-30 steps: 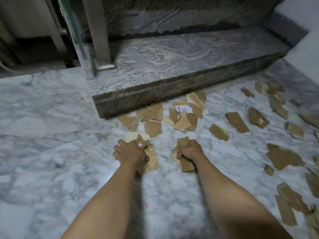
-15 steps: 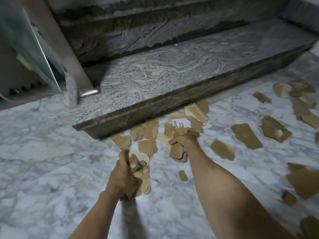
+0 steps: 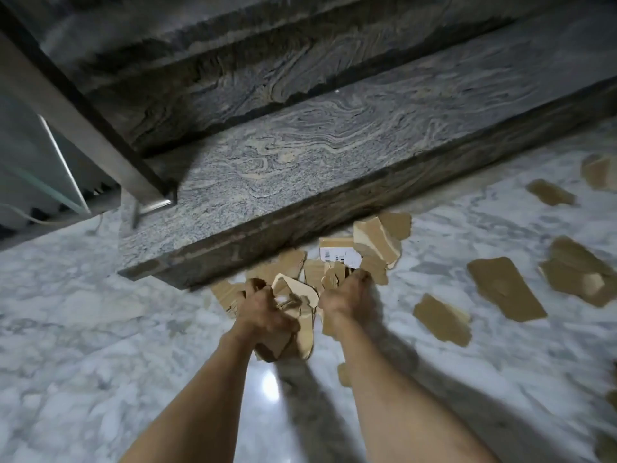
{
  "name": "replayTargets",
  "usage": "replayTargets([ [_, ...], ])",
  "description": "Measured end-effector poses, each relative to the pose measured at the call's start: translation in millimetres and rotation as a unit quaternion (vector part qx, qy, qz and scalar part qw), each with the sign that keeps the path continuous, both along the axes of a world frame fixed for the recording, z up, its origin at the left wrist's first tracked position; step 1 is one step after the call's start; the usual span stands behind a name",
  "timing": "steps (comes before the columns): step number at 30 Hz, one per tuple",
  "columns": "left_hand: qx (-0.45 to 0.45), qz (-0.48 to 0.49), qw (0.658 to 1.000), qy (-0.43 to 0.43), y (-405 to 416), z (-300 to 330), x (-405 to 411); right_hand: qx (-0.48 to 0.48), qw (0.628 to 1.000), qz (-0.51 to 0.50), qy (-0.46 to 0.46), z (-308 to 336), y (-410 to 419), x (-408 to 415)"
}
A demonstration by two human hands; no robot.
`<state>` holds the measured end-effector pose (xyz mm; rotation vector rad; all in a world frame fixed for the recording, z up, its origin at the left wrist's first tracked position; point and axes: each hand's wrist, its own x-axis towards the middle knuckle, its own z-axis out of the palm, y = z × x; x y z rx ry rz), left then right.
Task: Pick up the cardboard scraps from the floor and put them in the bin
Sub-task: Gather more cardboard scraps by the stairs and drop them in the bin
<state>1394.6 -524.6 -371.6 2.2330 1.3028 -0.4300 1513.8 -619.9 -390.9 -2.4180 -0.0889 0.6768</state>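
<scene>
My left hand (image 3: pixel 263 312) is closed around a bunch of brown cardboard scraps (image 3: pixel 302 315) that stick out above and below the fist. My right hand (image 3: pixel 345 297) grips more scraps (image 3: pixel 334 279) right beside it, low over the floor. Just beyond both hands, a heap of scraps lies against the step, one carrying a white barcode label (image 3: pixel 340 255). Several loose scraps (image 3: pixel 504 289) are scattered over the white marble floor to the right. One small scrap (image 3: pixel 344 374) lies by my right forearm. No bin is in view.
A grey veined stone step (image 3: pixel 300 168) runs across the view just behind the heap, with a higher riser (image 3: pixel 233 81) behind it. A metal post (image 3: pixel 76 105) with a glass panel (image 3: pixel 30 155) stands at the left. White marble floor (image 3: pixel 83 329) spreads left and near.
The view has closed in on the step. My left hand moved forward beside my right hand, both still gripping scraps, and my right hand reached further into the heap by the step.
</scene>
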Motion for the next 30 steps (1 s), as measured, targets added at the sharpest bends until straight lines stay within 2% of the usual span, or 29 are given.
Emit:
replayTargets([
  [3, -0.022, 0.002, 1.0, -0.002, -2.0, -0.5, 0.4, 0.055, 0.994, -0.033, 0.089, 3.4, 1.3, 4.3],
  [5, -0.045, 0.017, 0.998, -0.033, -3.1, -4.4, -5.9, 0.075, 0.983, -0.041, 0.161, 11.7, -5.7, 2.2],
  [9, -0.029, 0.018, 0.998, -0.055, -5.7, -6.9, -14.0, 0.046, 0.986, 0.005, 0.162, 24.7, -16.2, -0.6],
  [13, -0.043, 0.028, 0.993, -0.106, -4.5, -4.5, -23.4, -0.028, 0.979, 0.081, 0.185, 36.0, -21.5, 3.6],
  [18, -0.094, 0.013, 0.989, -0.114, 10.7, -8.8, -42.4, -0.193, 0.918, 0.209, 0.276, 56.0, -39.8, 17.9],
  [20, -0.159, 0.055, 0.972, -0.164, 18.6, -4.3, -43.7, -0.249, 0.893, 0.258, 0.272, 65.0, -43.7, 20.7],
  [22, -0.225, 0.126, 0.935, -0.244, 26.3, 4.6, -38.1, -0.298, 0.871, 0.311, 0.238, 72.0, -48.4, 22.3],
  [25, -0.333, 0.177, 0.88, -0.29, 28.4, 23.2, -23.5, -0.329, 0.855, 0.351, 0.193, 78.6, -53.4, 20.5],
  [30, -0.368, 0.161, 0.879, -0.257, 6.3, 27.0, 3.9, -0.309, 0.85, 0.4, 0.147, 82.1, -56.7, 17.7],
])
